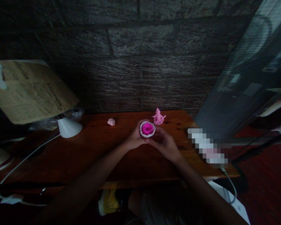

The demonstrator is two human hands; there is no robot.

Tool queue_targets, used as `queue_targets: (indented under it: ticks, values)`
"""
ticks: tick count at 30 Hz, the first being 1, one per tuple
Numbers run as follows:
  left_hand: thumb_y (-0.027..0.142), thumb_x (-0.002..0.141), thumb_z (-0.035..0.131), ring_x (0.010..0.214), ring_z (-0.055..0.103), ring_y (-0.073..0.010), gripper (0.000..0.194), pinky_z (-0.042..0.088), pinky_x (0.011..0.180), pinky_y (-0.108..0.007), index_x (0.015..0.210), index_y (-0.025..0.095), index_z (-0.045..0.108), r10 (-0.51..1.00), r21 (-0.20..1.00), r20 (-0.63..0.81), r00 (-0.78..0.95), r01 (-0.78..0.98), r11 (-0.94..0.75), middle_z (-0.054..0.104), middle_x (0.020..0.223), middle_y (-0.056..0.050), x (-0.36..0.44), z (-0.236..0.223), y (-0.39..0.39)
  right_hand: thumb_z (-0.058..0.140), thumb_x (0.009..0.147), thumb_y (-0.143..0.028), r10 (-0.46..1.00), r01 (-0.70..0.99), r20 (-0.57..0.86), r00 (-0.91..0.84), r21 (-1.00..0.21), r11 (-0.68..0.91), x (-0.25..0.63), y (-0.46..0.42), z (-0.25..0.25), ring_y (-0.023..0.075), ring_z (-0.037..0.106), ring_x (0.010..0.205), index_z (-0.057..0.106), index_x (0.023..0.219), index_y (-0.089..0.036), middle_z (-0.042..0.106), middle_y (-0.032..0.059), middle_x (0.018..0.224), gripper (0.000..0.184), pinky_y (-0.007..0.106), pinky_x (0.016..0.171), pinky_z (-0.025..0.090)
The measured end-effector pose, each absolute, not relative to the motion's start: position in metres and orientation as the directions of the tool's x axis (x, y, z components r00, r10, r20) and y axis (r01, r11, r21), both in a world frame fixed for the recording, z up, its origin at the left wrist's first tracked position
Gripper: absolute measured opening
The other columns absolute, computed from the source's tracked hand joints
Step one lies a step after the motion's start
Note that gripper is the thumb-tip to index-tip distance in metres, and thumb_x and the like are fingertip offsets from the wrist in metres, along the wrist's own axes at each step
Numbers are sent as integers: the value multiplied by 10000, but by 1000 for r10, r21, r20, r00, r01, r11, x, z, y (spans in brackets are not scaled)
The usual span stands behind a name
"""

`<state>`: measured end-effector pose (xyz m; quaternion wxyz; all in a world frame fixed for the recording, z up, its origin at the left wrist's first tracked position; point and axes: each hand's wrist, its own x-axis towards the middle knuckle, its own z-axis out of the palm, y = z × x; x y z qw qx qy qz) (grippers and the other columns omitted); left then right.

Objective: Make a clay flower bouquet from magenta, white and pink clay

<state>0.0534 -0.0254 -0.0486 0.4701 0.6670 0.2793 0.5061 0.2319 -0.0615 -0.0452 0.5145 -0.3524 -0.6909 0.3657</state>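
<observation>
Both hands are around a small rose-shaped flower (147, 128), bright magenta inside with a wavy white rim, facing up toward me. My left hand (134, 139) wraps its left side, fingers curled behind it. On the other side, my right hand (165, 145) has its thumb and bent fingers at the flower's right edge; its fingertips are partly hidden. Just behind the flower stands a pink pointed figure (158, 117) with spread side parts. A pale pink lump (111, 122) lies farther left. What the flower is made of I cannot tell.
The wooden table (96, 162) meets a dark brick wall (140, 62). At left stands a lamp with a white cone base (69, 127) and cable, by a newsprint-patterned paper shade (32, 90). A blurred-out white object (208, 147) with a cable lies at the right edge.
</observation>
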Motion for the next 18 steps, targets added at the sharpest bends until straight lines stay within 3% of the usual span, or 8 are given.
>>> queue_targets:
  ticks: [4,7,14,18]
  values:
    - [126,627,831,1231,590,-274,948,480,1042,-437,1453,272,389,841,936,339,422,-64,-346,575,1339,-105,53,-47,-29,783,820,-359,881,88,425,-209,-889,449,236,-60,-43,219,723,1014,632,1239,-223,744,90,1164,466,425,967,568]
    - [128,654,808,1245,590,-280,945,517,995,-441,1479,295,378,844,960,270,463,-61,-274,557,1393,-112,52,-49,-27,791,810,-373,884,104,427,-189,-887,451,239,-58,-43,229,719,1031,647,1216,-218,741,99,1175,457,437,970,567]
    - [220,667,858,1198,621,-261,665,468,1068,-468,1256,191,551,897,959,265,353,4,-284,631,1315,-136,49,-55,-18,803,800,-385,888,116,427,-170,-886,448,243,-53,-46,238,721,1070,617,1256,-227,730,117,1225,518,458,1003,561]
    - [237,636,886,1195,624,-273,651,462,1066,-479,1204,187,573,897,952,286,337,8,-306,640,1307,-135,47,-51,-19,821,785,-381,885,72,421,-201,-894,442,241,-53,-49,233,708,1111,589,1287,-235,714,114,1261,571,459,1033,541]
